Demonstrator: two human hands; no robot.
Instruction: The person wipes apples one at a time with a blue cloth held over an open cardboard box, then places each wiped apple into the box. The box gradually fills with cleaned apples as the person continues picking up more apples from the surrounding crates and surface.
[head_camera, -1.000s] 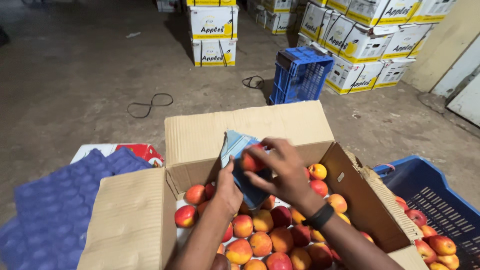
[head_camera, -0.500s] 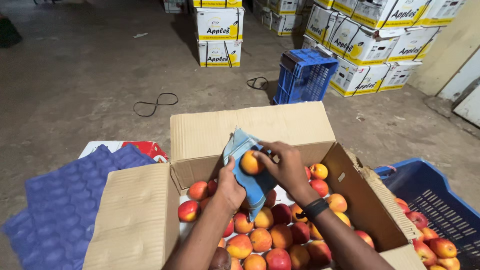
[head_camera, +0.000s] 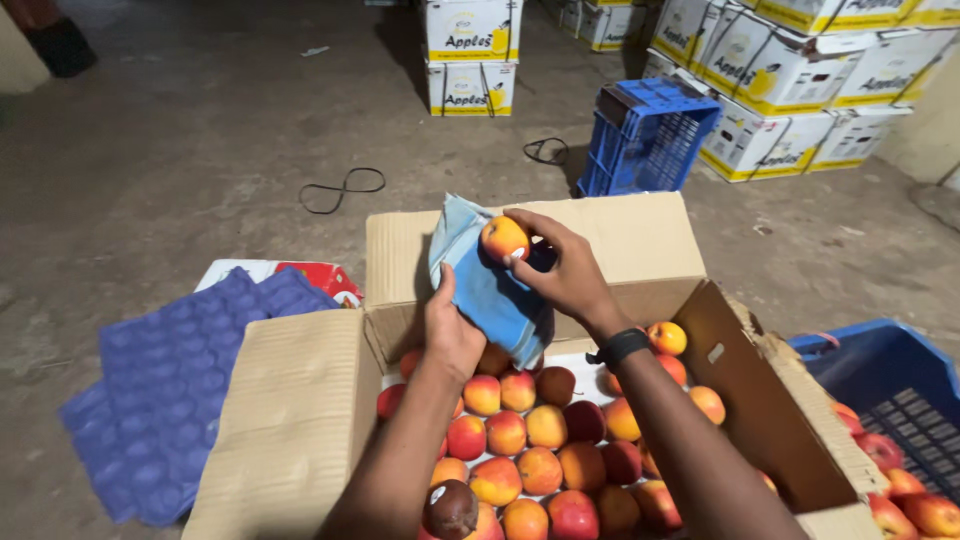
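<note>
One apple (head_camera: 504, 239) is up out of the carton, pinched between the thumb and fingertips of the right hand (head_camera: 560, 270) and pressed against a blue cloth (head_camera: 490, 285), which the left hand (head_camera: 452, 335) clasps from beneath at about seven o'clock of the fruit. Judging by how things lie, the wiping has a long way to go: the open cardboard box (head_camera: 300, 420) below the hands holds dozens of red and yellow apples (head_camera: 530, 440) in a full layer, one dark, spoiled-looking fruit (head_camera: 450, 508) sits at its six o'clock edge, and the stack of purple moulded trays (head_camera: 170, 390) at nine o'clock of the box lies bare. At three to four o'clock a blue plastic crate (head_camera: 880, 380) shows a few more apples. Everything rests on a rough, stained concrete floor (head_camera: 200, 130). Toward twelve o'clock stand white printed cartons (head_camera: 470, 50), with more stacked at one to two o'clock, another blue crate (head_camera: 645, 135) tipped on its side, and loose black straps (head_camera: 342, 188) at eleven o'clock.
</note>
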